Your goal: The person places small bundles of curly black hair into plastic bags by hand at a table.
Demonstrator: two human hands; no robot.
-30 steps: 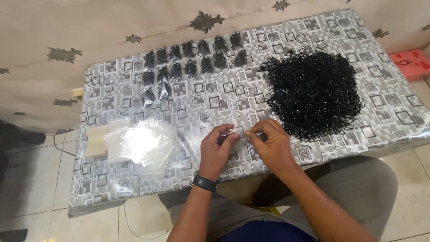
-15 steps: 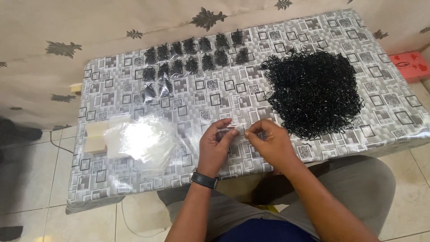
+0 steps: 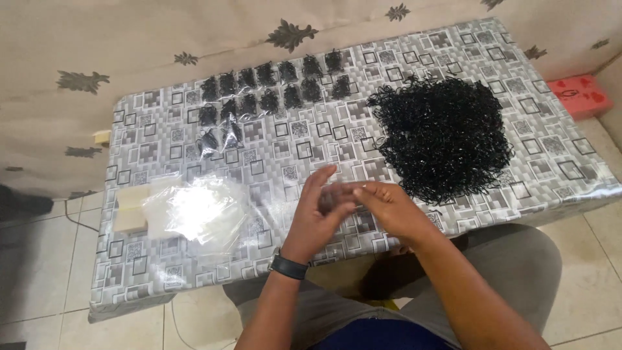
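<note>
Both forearms are bare, no sleeves being seen down to the left hand (image 3: 315, 217) and the right hand (image 3: 389, 210). A black wristwatch (image 3: 288, 266) with a dark band is worn just behind the left grip. Grey trousers (image 3: 518, 259) are worn, and a dark blue garment (image 3: 382, 334) is seen below.

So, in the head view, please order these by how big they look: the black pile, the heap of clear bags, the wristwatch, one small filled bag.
1. black pile, clearly largest.
2. heap of clear bags.
3 and 4. wristwatch and one small filled bag look alike; the watch is nearer the camera, so I cannot rank them.
</note>
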